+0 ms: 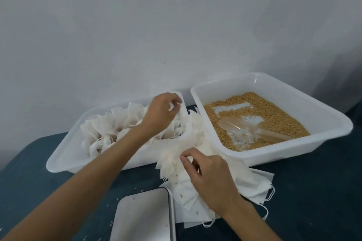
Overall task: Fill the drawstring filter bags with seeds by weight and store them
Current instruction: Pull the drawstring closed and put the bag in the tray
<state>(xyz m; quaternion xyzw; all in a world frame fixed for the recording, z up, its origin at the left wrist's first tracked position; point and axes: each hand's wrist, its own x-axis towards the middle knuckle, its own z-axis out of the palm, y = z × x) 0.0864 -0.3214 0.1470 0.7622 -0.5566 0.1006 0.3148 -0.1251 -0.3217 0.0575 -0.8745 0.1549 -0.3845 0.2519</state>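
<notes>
My left hand (161, 112) hovers over the filled drawstring bags (109, 129) heaped in the left white tray (64, 162). Its fingers are curled near the tray's right rim, and whether they pinch a bag or string is unclear. My right hand (209, 178) rests on a loose pile of empty filter bags (252, 182) between the two trays, thumb and forefinger pinching the top bag's edge. The right white tray (293, 155) holds tan seeds (274, 115) and a clear plastic scoop (244, 129) lying in them.
A flat silver scale platform (145, 217) sits at the front centre, with a few stray seeds on it. Everything stands on a dark teal table (39, 174) pushed against a pale wall. Loose drawstrings trail from the pile's right side.
</notes>
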